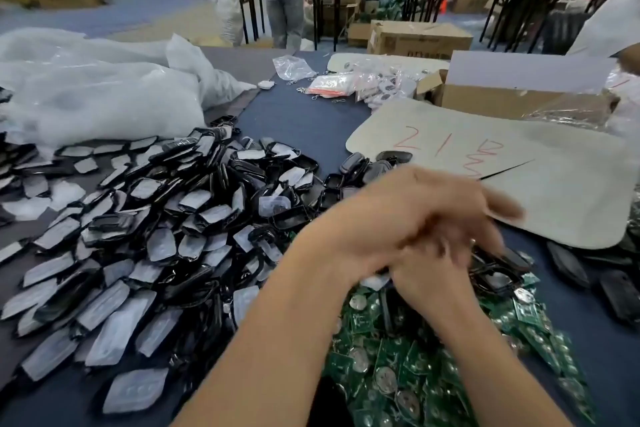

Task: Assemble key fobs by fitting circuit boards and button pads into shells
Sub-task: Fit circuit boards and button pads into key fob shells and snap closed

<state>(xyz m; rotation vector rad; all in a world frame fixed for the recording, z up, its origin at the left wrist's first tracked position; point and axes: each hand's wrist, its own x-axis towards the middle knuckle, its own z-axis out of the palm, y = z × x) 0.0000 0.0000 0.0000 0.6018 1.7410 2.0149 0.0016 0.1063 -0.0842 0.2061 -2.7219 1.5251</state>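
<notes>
Left hand (398, 211) overlapping right hand (427, 270) above green circuit boards (398, 378), shell pile (156, 218) at left, both grips blurred, cannot tell

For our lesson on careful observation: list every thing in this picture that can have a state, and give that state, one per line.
left hand: lying over the right hand, blurred, grip unclear
right hand: beneath the left, grip hidden
cardboard box: open, flap up
circuit boards: loose heap, not fitted
key fob shells: loose pile, many with pale pads showing
white plastic bag: lying slumped
</notes>
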